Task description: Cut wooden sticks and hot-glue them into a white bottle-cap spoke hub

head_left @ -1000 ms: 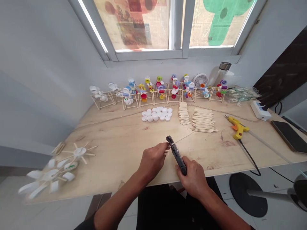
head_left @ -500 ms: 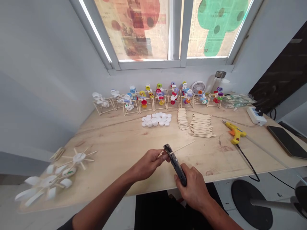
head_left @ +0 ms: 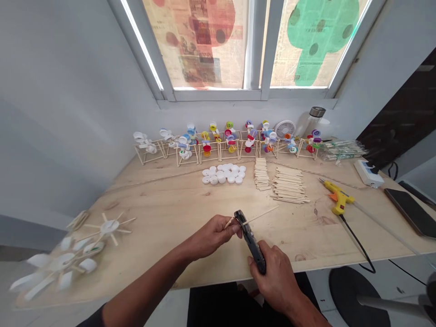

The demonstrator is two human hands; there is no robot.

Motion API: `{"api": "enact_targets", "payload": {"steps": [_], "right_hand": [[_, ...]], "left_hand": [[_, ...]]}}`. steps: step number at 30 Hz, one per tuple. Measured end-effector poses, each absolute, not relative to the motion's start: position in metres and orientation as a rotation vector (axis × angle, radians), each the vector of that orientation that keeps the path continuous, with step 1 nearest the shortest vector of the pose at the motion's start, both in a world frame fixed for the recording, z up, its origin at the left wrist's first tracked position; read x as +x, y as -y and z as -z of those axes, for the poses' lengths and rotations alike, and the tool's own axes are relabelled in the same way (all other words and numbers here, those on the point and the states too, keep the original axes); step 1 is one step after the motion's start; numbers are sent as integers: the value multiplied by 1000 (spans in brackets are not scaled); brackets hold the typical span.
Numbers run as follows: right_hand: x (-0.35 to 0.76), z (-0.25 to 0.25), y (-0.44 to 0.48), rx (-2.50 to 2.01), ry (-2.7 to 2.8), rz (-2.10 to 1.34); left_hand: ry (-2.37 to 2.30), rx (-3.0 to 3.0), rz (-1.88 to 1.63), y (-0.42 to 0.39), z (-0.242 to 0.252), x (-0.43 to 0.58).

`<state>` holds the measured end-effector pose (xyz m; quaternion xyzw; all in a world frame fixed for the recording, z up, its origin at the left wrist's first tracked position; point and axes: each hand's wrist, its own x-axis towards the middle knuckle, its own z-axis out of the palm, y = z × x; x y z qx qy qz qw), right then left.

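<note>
Spreading beneath a window papered with newsprint [head_left: 204,45], a pale plywood table [head_left: 163,213] carries everything here. Along its back edge stands a row of craft-stick frames hung with coloured bottle caps [head_left: 221,147]. In front of that row lie a cluster of white plastic bottle caps [head_left: 223,174] and stacks of flat wooden craft sticks [head_left: 289,185]. A yellow-and-orange hot glue gun [head_left: 339,196] rests toward the table's right end, and a blurred white bottle-cap pinwheel [head_left: 109,227] sits at its left end.

Both bare forearms reach in over the table's front edge. The right hand [head_left: 272,284] is closed around the handles of a black hand cutter [head_left: 254,243], whose head points up and away. The left hand [head_left: 211,236] is nearly closed, pinching a thin wooden stick [head_left: 262,215] that runs through the cutter's head, with an end showing on each side. Little has changed from a moment ago: the grip looks the same, and no cut shows. Whether the cutter's head is biting into the stick is hard to tell.
</note>
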<state>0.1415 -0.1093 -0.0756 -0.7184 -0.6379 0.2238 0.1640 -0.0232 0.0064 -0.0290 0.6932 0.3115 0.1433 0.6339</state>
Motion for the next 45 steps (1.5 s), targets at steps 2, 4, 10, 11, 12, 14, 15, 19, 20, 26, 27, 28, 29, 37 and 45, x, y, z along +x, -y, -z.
{"api": "enact_targets", "payload": {"steps": [2,4,10,11,12,14,15,19,20,26,27,28,29,37,45], "right_hand": [[142,74,109,-2031,1832,-658],[143,74,108,-2020,1848,-656],[140,88,100,-2094,1850,-538],[140,90,99,-2112,1845,-524],[139,91,98,-2127,1837,-520],[139,89,96,-2145,1813,-545],[139,87,95,-2142,1798,-573],[140,79,94,-2111,1771,-656],[140,77,94,-2104,1771,-668],[142,74,98,-2069,1785,-739],[142,73,100,-2064,1792,-733],[143,73,101,-2062,1798,-722],[143,72,102,-2061,1805,-712],[144,74,108,-2057,1872,-597],[142,83,103,-2081,1883,-494]], "left_hand": [[-668,1502,-302,-8,30,-25],[-611,1423,-281,-11,33,-26],[-615,1522,-269,-23,40,-25],[-647,1608,-281,-23,41,-24],[-694,1717,-305,-22,42,-22],[-837,1994,-401,-16,46,-19],[-925,2149,-469,-11,50,-18],[-1186,2665,-686,5,67,-14],[-1195,2726,-704,8,70,-14],[-1102,2523,-589,11,59,-19],[-1098,2450,-556,11,55,-20],[-1085,2374,-528,11,50,-20],[-1059,2297,-503,11,46,-20],[-848,1999,-441,5,30,-20],[-976,2212,-420,3,37,-18]]}}
